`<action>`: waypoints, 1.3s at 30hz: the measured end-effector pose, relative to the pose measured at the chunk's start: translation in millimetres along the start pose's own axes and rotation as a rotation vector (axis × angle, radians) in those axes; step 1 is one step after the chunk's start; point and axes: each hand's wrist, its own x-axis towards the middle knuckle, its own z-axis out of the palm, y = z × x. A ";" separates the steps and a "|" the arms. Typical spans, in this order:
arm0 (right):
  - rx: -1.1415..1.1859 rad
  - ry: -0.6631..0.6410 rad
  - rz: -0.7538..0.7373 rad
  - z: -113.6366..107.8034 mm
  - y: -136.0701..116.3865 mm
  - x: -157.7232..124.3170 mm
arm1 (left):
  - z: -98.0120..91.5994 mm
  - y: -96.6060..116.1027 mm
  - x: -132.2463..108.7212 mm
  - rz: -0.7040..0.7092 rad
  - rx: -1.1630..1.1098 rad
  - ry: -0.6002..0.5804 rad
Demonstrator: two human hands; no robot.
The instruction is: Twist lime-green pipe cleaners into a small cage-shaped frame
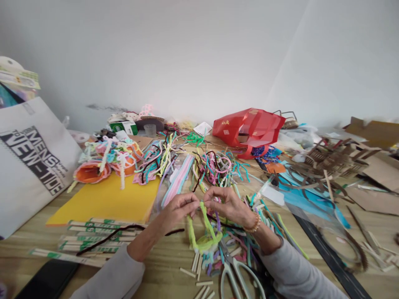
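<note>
Lime-green fuzzy stems (pixel 202 246): bent into a small open form between the two hands, near the middle of the table (pixel 165 265), just above the scissors.
Step in hand: apparently the joining or shaping of the upper ends, judging by fingertips that nearly meet there.
Next move: seems to call for a small twist or bend at the pinch, one hand steadying the form.
Left hand (pixel 180 207): thumb and forefinger closed in a pinch at the upper end of the stems; the exact contact is partly hidden.
Right hand (pixel 230 206): thumb and forefinger likewise brought together, gripping the top of the nearer strand.
Scissors (pixel 232 265): handles towards the wearer, unheld.
Short pale sticks (pixel 199 265): loose on the table, beside the scissors.
</note>
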 end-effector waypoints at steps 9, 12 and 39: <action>-0.060 -0.041 -0.009 -0.6 -2.1 -2.5 | 4.1 -1.0 -0.9 -0.036 0.019 0.012; -0.096 -0.053 -0.026 -0.8 -1.4 -3.3 | 4.9 -2.6 -1.0 -0.044 0.014 0.009; -0.041 0.004 0.011 0.5 4.1 0.7 | -2.8 -4.7 -0.5 -0.045 0.004 0.084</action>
